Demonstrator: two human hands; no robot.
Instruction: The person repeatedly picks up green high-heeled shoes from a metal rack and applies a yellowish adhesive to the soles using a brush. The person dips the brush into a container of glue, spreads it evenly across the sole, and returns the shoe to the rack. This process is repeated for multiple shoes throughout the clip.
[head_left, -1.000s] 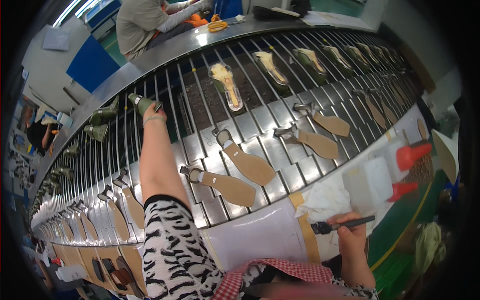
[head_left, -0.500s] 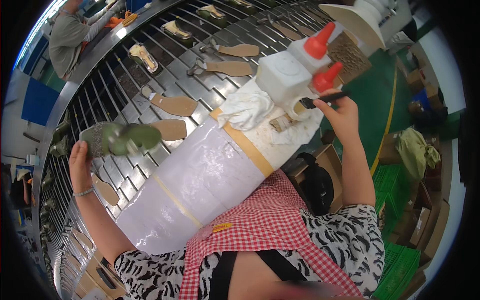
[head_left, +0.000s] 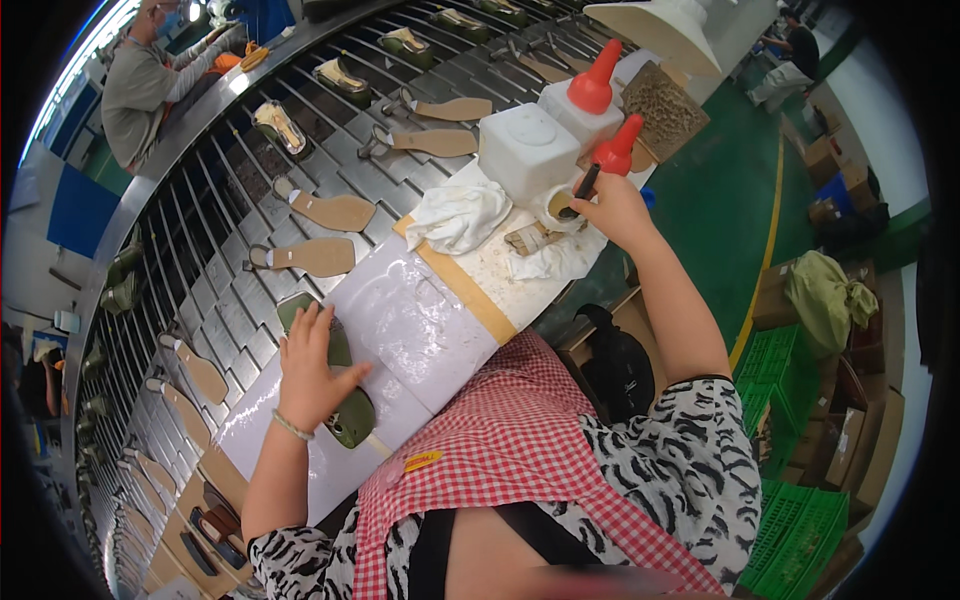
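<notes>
A green shoe (head_left: 350,418) lies on a white, plastic-covered board (head_left: 395,300). My left hand (head_left: 312,368) is over its middle with fingers stretched and thumb apart, hiding part of it; whether the palm presses on it I cannot tell. At the far end of the board, my right hand (head_left: 612,208) is closed around a dark-handled brush (head_left: 587,184), held steeply. The brush's lower end is at a small round pot (head_left: 558,208). Beside the pot lie a stained brown-wrapped piece (head_left: 533,238) and a crumpled white cloth (head_left: 460,215).
White square bottles (head_left: 528,150) with red nozzles (head_left: 596,80) stand behind the pot. Along the far side runs a slatted metal conveyor (head_left: 235,265) carrying tan soles (head_left: 325,257) and green shoes (head_left: 405,46). A lamp shade (head_left: 660,32) hangs far right. Green crates (head_left: 785,540) are at the right.
The green shoe has come from above the conveyor down onto the board, and my left hand has opened over it. My right hand has tipped the brush from nearly level to steep at the pot.
</notes>
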